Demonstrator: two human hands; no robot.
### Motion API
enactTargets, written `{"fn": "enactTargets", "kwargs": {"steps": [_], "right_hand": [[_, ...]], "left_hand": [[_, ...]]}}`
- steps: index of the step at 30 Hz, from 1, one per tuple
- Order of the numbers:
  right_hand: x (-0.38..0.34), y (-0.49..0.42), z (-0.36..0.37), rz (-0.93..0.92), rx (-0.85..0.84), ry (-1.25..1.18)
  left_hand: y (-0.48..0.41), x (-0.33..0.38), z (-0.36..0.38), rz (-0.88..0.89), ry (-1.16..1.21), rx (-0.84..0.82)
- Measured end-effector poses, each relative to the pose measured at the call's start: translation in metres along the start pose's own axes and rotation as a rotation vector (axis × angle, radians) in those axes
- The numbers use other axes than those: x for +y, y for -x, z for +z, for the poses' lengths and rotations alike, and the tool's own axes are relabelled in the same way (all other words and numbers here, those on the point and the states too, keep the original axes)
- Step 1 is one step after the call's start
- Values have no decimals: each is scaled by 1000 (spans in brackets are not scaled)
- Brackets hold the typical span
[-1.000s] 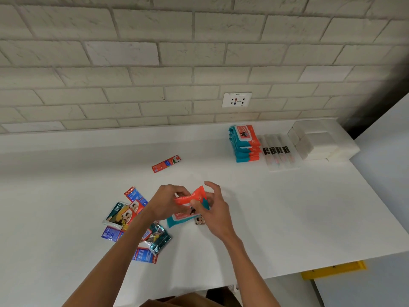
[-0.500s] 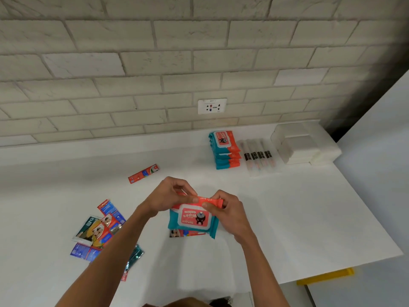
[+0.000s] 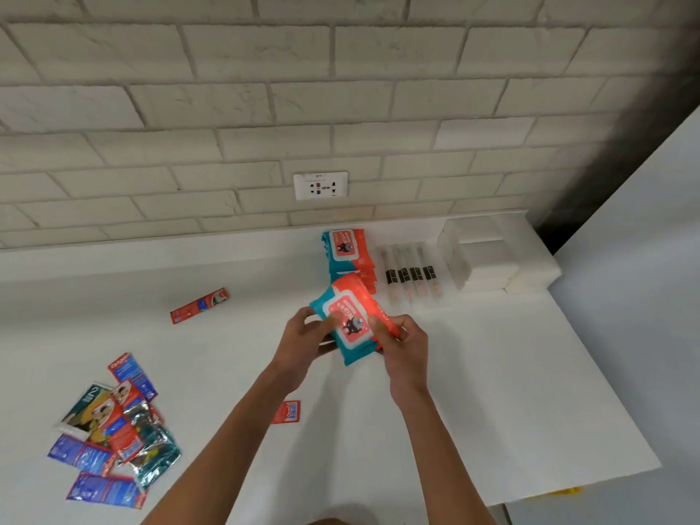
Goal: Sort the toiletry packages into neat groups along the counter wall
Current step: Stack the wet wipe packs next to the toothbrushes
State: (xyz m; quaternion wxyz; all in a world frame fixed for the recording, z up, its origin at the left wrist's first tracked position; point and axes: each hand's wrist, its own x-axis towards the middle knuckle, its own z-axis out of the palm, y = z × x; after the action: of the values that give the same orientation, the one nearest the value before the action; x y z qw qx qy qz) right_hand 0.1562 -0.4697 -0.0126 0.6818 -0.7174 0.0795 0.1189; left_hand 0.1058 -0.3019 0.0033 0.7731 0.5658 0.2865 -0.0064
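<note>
As curled fingers (image 3: pixel 380 329) pinch it, wipes pack (image 3: pixel 353 316) tilts.

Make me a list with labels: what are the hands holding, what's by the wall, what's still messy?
Held: wipes pack, gripped by left hand and right hand, above the counter
By wall: stack of wipes packs, row of clear packs, white boxes
Still messy: pile of sachets at left; red toothpaste pack alone

Bright, even, diffuse light; soft shadows on counter (image 3: pixel 492 392). Orange of wipes pack (image 3: pixel 350 323) blown out, motion-blurred. Fisheye bowing of brick wall (image 3: pixel 227 108); upper-right corner dark, smeared.
</note>
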Motion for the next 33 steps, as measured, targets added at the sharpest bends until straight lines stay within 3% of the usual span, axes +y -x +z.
{"fn": "enactTargets", "kwargs": {"steps": [4, 15, 33], "right_hand": [[-1, -13, 1, -33, -4, 82], [-29, -79, 3, -109, -262, -13], [-53, -198, 66, -277, -221, 412]], "left_hand": [[-12, -10, 25, -2, -57, 39], [-63, 21, 29, 111, -304, 43], [-163, 78, 31, 130, -643, 259]]}}
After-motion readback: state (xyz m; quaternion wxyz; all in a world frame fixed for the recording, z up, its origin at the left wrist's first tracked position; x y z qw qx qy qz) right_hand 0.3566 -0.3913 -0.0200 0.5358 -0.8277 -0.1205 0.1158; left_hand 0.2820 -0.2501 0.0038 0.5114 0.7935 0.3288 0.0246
